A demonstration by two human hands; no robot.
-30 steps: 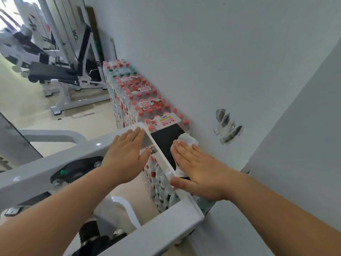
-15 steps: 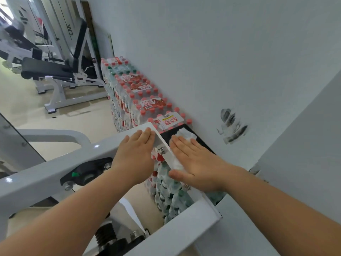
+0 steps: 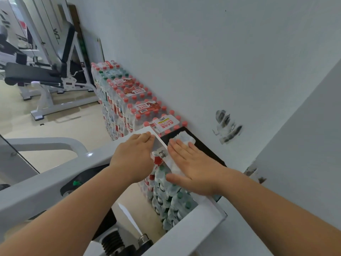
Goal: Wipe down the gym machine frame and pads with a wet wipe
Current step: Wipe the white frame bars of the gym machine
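Wiping pad at frame end.
Right hand flat, pressing wipe onto pad; left hand grips frame edge, likely bracing it.

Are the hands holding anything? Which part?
The right hand presses a wet wipe flat on the black pad, without gripping it. The left hand curls its fingers over the end of the white frame.

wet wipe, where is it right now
In the head view the wet wipe lies near the centre, pressed flat under the right hand on the black pad by the wall, just right of the left hand holding the white frame.
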